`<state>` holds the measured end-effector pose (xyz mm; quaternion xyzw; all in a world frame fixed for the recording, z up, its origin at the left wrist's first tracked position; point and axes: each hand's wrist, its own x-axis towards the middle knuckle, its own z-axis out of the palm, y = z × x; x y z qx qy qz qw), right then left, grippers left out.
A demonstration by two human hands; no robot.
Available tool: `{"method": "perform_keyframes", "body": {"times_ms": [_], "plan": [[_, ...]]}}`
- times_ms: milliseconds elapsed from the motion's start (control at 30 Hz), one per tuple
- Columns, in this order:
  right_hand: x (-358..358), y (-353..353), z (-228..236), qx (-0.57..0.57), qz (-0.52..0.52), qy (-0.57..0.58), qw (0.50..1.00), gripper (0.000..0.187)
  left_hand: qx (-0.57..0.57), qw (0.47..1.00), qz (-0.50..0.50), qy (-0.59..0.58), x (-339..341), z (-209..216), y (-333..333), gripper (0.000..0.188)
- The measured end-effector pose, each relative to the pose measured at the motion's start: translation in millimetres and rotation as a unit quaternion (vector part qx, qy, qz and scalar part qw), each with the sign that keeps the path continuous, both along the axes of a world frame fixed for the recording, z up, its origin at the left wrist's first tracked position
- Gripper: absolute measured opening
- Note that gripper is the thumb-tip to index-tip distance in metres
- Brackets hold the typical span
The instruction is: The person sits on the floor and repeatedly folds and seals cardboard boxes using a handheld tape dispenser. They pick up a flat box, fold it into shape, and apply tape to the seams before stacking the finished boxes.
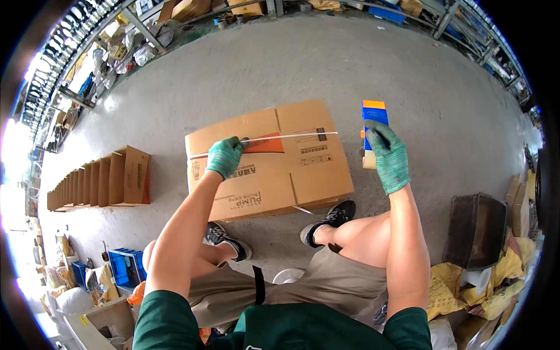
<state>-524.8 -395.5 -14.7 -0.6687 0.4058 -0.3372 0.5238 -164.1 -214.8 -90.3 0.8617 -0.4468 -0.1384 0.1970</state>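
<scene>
Wears mottled green knitted gloves [394, 172] on the left hand [224, 157] and the right hand [388, 153], darker toward the fingertips [234, 142]. Has on a dark green short-sleeved fabric shirt [303, 326] with a small white mark [253, 348] on the front, loose taupe cloth shorts [344, 277] with a narrow black strap [259, 286] at the waist's front edge, and black low-cut sneakers [337, 214] with whitish sole edges.

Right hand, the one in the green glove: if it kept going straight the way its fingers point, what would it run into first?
Most likely the blue-and-orange box just ahead of the right hand's fingertips; whether they already touch it is unclear.
</scene>
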Motion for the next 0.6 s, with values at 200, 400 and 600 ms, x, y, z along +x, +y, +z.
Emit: {"method": "perform_keyframes", "body": {"times_ms": [200, 400, 600], "plan": [[29, 23, 24, -0.049, 0.066, -0.014, 0.996, 0.053, -0.069, 0.996, 0.021, -0.047, -18, -28, 4, 0.029], [113, 58, 70, -0.16, 0.267, 0.292, 0.904, 0.052, -0.179, 0.984, 0.002, -0.011, -12, -45, 23, 0.023], [204, 64, 55, -0.216, 0.371, 0.459, 0.778, 0.045, -0.236, 0.972, -0.003, 0.003, -13, -50, 22, 0.018]]}}
